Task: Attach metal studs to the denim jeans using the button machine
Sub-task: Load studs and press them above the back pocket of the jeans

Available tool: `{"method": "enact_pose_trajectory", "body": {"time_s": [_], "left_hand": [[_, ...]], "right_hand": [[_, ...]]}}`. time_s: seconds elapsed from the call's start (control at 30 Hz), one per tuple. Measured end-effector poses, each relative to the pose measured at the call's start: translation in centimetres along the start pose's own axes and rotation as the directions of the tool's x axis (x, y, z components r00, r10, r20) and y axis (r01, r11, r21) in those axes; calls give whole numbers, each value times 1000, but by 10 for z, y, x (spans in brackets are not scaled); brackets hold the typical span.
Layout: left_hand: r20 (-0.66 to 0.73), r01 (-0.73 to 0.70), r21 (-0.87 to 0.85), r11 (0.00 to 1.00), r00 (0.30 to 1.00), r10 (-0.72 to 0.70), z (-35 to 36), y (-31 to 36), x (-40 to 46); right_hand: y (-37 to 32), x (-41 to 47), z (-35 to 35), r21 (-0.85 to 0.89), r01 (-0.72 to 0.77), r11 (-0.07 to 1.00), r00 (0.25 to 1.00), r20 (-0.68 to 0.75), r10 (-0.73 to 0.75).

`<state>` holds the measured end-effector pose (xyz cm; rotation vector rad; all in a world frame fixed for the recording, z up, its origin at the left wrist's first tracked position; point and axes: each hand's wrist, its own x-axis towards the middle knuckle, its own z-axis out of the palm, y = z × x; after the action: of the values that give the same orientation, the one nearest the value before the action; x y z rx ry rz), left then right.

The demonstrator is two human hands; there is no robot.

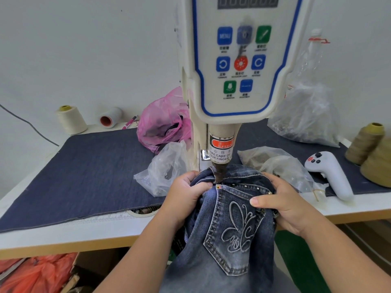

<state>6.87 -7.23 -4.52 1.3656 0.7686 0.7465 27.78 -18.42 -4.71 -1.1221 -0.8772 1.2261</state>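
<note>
Denim jeans [230, 240], faded blue, hung off the front edge of the surface [63, 237], back pocket up. The pocket carried a pale embroidered butterfly-like motif and contrast stitching. A row of small metal studs [251, 187] ran along the pocket's top edge; the exact count was too small to tell. One red-lit spot sat at the pocket's upper left corner, right under the button machine [239, 60] punch tip.

Your left hand [186, 197] was curled round bunched denim left of the punch. Your right hand [277, 201] gripped the waistband fold, thumb pressed across the pocket's upper right corner.

The machine panel showed eight buttons; one read "MENU". The label on the head read "WARNING" and "TAKE CARE OF YOUR FINGER", partly cut off, with Chinese characters above.

Counted on the surface: one dark denim mat [95, 172], four thread cones (one cream [72, 119], one white lying on its side [111, 117], two olive [369, 149]), one pink bag [163, 123], four clear plastic bags [167, 170], one white handheld controller [329, 174] with a red button. Ruler numbers 6, 7, 8 were printed at the mat's front edge. Orange plastic [36, 273] lay under the surface.
</note>
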Motion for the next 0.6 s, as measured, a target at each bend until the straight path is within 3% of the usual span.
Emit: {"method": "enact_pose_trajectory", "body": {"time_s": [0.27, 0.47, 0.6], "left_hand": [[-20, 3, -1, 1000, 1000, -3, 1, 2, -3], [-35, -33, 38, 999, 999, 34, 3, 13, -11], [-21, 17, 38, 999, 1000, -16, 2, 18, -22]], "right_hand": [[-1, -4, 3, -33, 41, 999, 999, -3, -41], [2, -13, 10, -133, 140, 981, 989, -21, -144], [6, -26, 13, -168, 201, 965, 977, -41, -210]]}}
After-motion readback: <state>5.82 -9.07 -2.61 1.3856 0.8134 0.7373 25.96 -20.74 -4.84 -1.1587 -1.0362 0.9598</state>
